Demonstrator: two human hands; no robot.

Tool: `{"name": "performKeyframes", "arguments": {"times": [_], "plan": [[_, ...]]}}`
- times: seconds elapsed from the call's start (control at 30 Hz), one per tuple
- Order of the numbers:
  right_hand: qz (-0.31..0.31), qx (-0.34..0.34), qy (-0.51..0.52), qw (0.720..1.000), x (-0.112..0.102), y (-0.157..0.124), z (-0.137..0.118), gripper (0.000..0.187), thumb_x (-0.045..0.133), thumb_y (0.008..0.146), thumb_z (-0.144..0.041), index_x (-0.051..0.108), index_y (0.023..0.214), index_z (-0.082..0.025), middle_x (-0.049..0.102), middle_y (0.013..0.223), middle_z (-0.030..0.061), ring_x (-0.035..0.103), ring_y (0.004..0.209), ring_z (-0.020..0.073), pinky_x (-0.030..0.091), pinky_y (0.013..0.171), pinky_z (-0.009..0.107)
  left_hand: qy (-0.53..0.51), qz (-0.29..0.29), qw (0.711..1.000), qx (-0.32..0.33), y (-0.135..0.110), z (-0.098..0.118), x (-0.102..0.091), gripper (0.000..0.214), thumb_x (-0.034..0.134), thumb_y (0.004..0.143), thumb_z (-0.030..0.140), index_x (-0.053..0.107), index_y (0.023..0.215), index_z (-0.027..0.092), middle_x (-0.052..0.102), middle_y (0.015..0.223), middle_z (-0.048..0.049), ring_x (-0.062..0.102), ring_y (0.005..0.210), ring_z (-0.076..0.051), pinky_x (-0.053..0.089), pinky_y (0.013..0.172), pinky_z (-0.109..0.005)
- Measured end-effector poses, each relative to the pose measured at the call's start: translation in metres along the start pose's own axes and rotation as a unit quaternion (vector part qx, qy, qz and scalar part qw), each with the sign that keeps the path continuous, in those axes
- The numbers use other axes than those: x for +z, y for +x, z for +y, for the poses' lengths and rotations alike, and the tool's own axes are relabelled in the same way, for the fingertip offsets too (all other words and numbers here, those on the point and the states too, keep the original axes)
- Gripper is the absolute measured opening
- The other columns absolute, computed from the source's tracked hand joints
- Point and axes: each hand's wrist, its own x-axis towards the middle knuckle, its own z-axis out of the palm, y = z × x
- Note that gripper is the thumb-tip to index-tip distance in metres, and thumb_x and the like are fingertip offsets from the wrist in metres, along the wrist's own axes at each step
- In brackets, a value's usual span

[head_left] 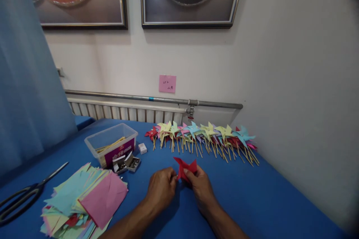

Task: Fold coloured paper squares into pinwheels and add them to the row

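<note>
My right hand (201, 186) grips a red paper pinwheel (185, 168), its thumb pressed over the folded middle. No stick shows on this pinwheel. Right beside it, at its left edge, my left hand (162, 185) is closed in a pinch. What the left fingertips hold is too small to make out. Farther left, two small open boxes of metal thumbtacks (134, 163) stand against a clear plastic tub (110, 140) with thin wooden sticks (112, 145) in it. A pile of coloured paper squares (103, 196) lies left of my left forearm.
A row of finished pinwheels on sticks (209, 132) runs along the back of the blue table (238, 194). Black-handled scissors (30, 194) lie at the far left, near a blue curtain (30, 74). A small white box (142, 148) stands by the tub. A radiator (126, 112) and pipe line the wall.
</note>
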Motion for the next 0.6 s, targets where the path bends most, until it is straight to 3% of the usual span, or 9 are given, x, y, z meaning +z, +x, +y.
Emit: {"name": "performKeyframes", "arguments": {"times": [0.4,0.6], "plan": [[0.016,-0.011,-0.028,0.999,-0.009,0.007,-0.01,0.028,0.08,0.063,-0.036,0.07,0.082,-0.018,0.071,0.072,0.0019,0.06,0.064,0.0176,0.048,0.061,0.028,0.025,-0.069,0.997,-0.015,0.0,-0.002,-0.015,0.014,0.056,0.08,0.021,0.07,0.077,0.021,0.071,0.078,-0.0003,0.06,0.073,-0.014,0.03,0.062,-0.026],[0.074,0.005,0.01,0.997,-0.016,0.013,-0.016,0.033,0.083,0.058,-0.035,0.069,0.082,-0.017,0.07,0.068,0.0002,0.06,0.057,0.0161,0.051,0.058,0.028,0.046,-0.105,0.993,-0.039,0.003,-0.006,-0.028,0.015,0.058,0.077,0.021,0.072,0.08,0.022,0.072,0.075,-0.0008,0.061,0.071,-0.015,0.03,0.059,-0.025]]}}
